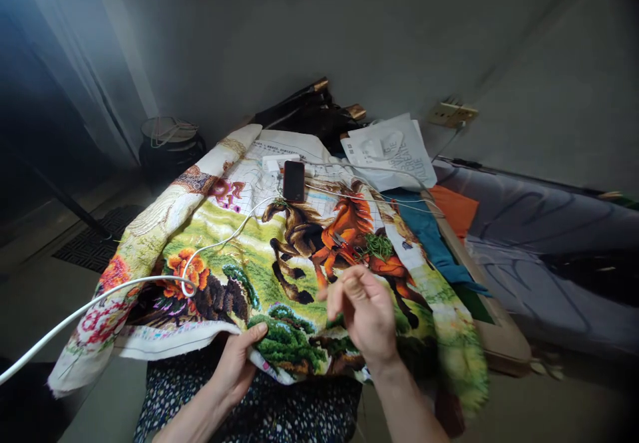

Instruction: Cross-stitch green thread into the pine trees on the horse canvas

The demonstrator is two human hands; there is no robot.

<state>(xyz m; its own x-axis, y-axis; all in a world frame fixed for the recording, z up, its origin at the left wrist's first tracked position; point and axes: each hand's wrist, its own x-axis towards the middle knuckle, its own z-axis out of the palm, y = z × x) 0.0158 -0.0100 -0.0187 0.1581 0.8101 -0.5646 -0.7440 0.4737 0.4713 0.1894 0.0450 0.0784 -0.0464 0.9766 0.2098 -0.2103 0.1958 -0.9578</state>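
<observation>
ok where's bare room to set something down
On the cloth: the green patch between the cable and dark horse, and between left hand and right hand. Crowded: around the phone and white adapter, and at the green thread.

From far, I see phone (294,181), screen dark, and white cable (90,306). White packets (399,175) near wall socket (452,115). Teal cloth (415,220) beside orange piece (455,209). At left of view, dark floor mat (92,242).
</observation>
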